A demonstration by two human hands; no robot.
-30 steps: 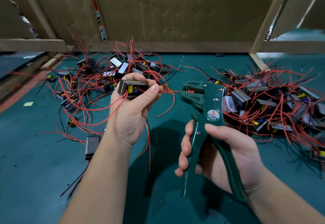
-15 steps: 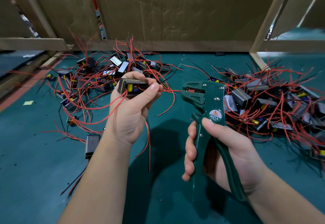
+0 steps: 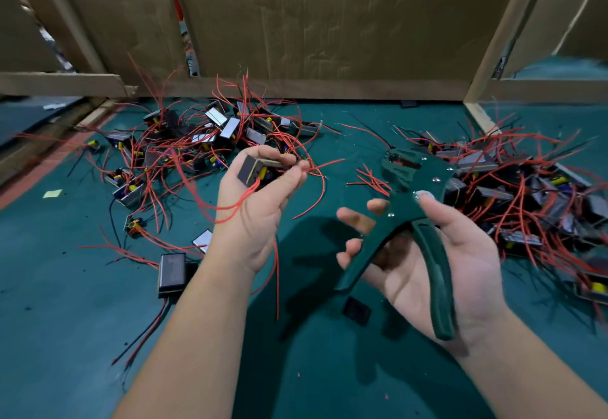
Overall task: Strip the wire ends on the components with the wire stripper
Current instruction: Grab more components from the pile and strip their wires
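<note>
"Left of the wire stripper (image 3: 403,203), what is the person's left hand (image 3: 260,208) doing?"

"It grips one component (image 3: 253,168), fingers and thumb curled round the small dark block, level with the stripper's head and apart from it. The fingers cover much of the block. Its red wires (image 3: 230,203) loop out leftward, and one strand hangs beside the wrist. Whether their ends are bare is too fine to tell."

"And the stripper itself?"

"It lies in the right hand (image 3: 427,274), head pointing away, handles spread wide. The thumb presses on its body, one handle runs along the palm, and the fingertips hook past the other handle. Those fingers are blurred, so how firmly they hold cannot be told. The jaws at the head are too dark to read."

"What hems it in?"

"Further left, behind the left hand, a left pile (image 3: 204,142) of components tangles in red wire. Just right of the stripper's head a right pile (image 3: 513,195) runs off the frame edge. Cut red strands (image 3: 371,178) lie just left of the head. Below the stripper a small black piece (image 3: 357,310) sits in shadow on the green mat (image 3: 82,336). Beyond it a cardboard wall (image 3: 312,23) closes the back, with a wooden post (image 3: 503,33) to the right. Open mat shows below the stripper, between the forearms, and lower left past one black box (image 3: 171,270)."
</note>
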